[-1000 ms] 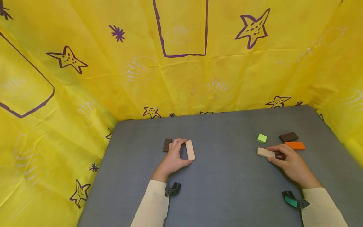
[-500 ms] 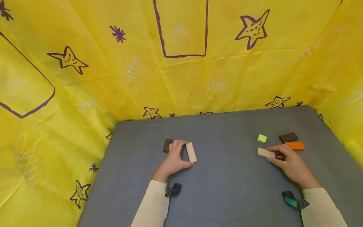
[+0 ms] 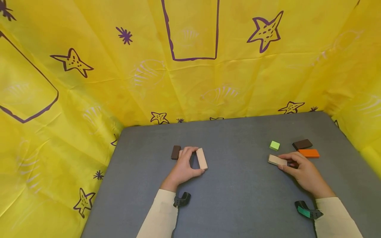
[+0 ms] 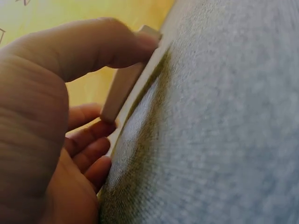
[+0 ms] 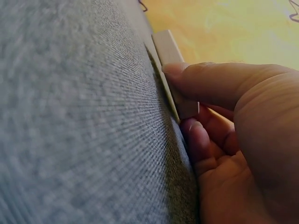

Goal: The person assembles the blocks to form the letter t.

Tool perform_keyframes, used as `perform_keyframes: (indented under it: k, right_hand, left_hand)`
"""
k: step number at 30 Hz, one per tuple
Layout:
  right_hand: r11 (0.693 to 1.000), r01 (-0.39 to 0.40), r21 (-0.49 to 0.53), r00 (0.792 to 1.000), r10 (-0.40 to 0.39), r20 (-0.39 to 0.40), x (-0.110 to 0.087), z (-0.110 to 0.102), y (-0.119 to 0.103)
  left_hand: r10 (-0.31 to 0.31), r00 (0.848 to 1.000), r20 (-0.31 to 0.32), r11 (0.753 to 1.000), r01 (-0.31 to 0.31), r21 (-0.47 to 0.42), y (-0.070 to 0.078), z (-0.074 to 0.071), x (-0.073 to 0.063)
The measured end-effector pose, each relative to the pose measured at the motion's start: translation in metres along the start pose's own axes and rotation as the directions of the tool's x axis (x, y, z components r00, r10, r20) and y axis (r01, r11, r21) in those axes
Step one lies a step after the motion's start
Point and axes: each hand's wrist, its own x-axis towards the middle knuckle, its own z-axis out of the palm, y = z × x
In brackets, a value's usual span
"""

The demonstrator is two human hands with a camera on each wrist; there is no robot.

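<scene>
My left hand [image 3: 182,168] grips a pale wooden block [image 3: 201,159] by its two ends, thumb at the near end and fingers at the far one. In the left wrist view this block [image 4: 122,88] lies low at the grey surface. Over on the right, my right hand [image 3: 302,172] pinches a second pale block [image 3: 276,160] near its right end. The right wrist view has the thumb on the broad side of that block [image 5: 168,49], close to the cloth. Beside the left fingers lies a dark brown block [image 3: 175,152], with a pale piece [image 3: 180,153] mostly hidden behind them.
A small green block [image 3: 274,145] lies beyond the right hand. Behind that hand are another dark brown block [image 3: 302,144] and an orange block [image 3: 309,153], close together. Yellow patterned cloth [image 3: 190,86] walls the grey table [image 3: 235,198] at the back and sides.
The left hand's block has shifted slightly right and toward me. My right hand and its block have moved slightly left. Both hands keep their hold.
</scene>
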Motion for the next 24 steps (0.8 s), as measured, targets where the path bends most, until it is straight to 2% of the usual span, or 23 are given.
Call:
perform_keyframes:
  k: [7,14,24]
  right_hand:
    - [1.000,0.008,-0.010,1.000,-0.008,-0.012,0.001,0.005,-0.002]
    - [0.999,0.041,-0.004,0.999,-0.041,-0.007,0.002,0.008,-0.006]
    - [0.999,0.046,0.008,0.999,-0.046,0.000,0.003,0.008,-0.013]
  left_hand:
    - [0.018,0.999,-0.036,1.000,-0.019,-0.014,0.004,0.001,0.001]
    - [0.067,0.998,-0.020,0.998,-0.067,-0.016,0.008,0.007,0.002]
    - [0.100,0.995,0.029,0.995,-0.099,-0.022,0.017,0.017,0.003]
